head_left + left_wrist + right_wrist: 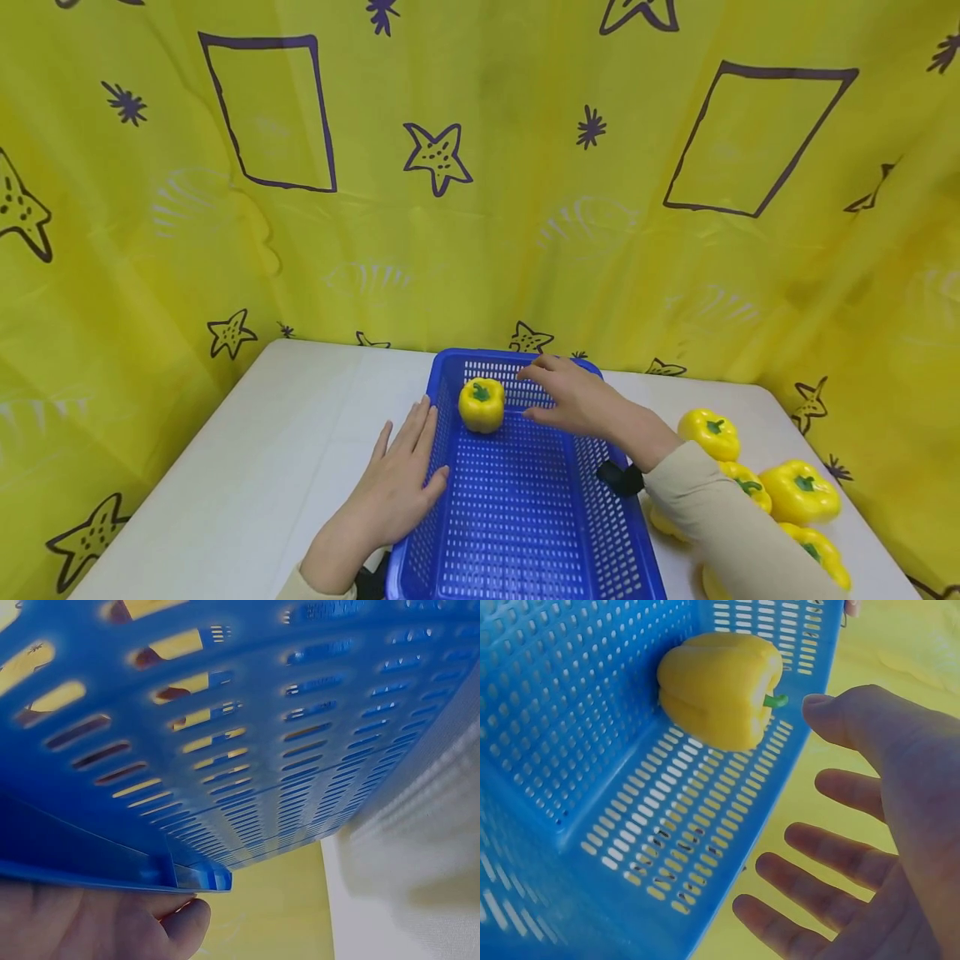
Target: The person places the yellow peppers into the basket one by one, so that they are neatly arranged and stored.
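Head view: your right hand (581, 402) is wide and empty; lift it clear of the lobed yellow pepper (482, 408), far-left inside the oblong blue plastic basket (510, 517), flat left hand (393, 487) steadying it.

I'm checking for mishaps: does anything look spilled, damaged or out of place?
Nothing stands out. The blue basket looks intact and the pepper inside stands upright. The right sleeve partly hides some peppers on the table, so I can't vouch for those.

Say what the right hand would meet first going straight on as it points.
Probably the yellow bell pepper inside the blue basket, though the right hand may be high enough to pass over.
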A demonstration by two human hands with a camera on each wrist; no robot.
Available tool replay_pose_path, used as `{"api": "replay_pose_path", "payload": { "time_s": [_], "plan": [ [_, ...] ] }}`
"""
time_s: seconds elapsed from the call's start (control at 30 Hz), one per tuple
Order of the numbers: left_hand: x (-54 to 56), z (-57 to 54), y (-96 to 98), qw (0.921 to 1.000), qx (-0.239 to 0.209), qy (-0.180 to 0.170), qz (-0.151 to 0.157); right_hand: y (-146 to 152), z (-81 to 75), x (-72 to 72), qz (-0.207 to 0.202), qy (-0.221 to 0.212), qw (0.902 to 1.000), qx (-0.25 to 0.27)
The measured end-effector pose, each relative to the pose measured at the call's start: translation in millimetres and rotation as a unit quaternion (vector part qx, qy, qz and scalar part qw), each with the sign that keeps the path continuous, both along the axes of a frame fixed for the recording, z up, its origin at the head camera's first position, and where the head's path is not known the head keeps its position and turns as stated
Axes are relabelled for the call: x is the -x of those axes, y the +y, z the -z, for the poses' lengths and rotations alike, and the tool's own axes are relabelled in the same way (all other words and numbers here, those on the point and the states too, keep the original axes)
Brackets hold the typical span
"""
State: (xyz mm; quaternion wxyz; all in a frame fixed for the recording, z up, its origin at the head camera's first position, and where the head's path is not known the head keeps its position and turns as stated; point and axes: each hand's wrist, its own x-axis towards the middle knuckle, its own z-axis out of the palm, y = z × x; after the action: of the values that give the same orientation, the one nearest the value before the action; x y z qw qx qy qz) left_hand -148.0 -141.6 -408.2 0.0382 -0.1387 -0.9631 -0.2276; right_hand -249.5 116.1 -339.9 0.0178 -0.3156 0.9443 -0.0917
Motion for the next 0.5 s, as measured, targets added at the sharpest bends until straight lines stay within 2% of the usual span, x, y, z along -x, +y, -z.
{"api": "replay_pose_path", "payload": {
  "time_s": [0.3,0.5],
  "plan": [
    [-0.6,-0.4,1.0,1.0,0.002,0.005,0.001,26,2.1,-10.0,-0.007,0.038,0.9992,0.007],
    [-1.0,0.1,0.6,1.0,0.003,0.007,0.001,40,5.6,-14.7,0.032,0.031,0.9989,0.008]
  ]
}}
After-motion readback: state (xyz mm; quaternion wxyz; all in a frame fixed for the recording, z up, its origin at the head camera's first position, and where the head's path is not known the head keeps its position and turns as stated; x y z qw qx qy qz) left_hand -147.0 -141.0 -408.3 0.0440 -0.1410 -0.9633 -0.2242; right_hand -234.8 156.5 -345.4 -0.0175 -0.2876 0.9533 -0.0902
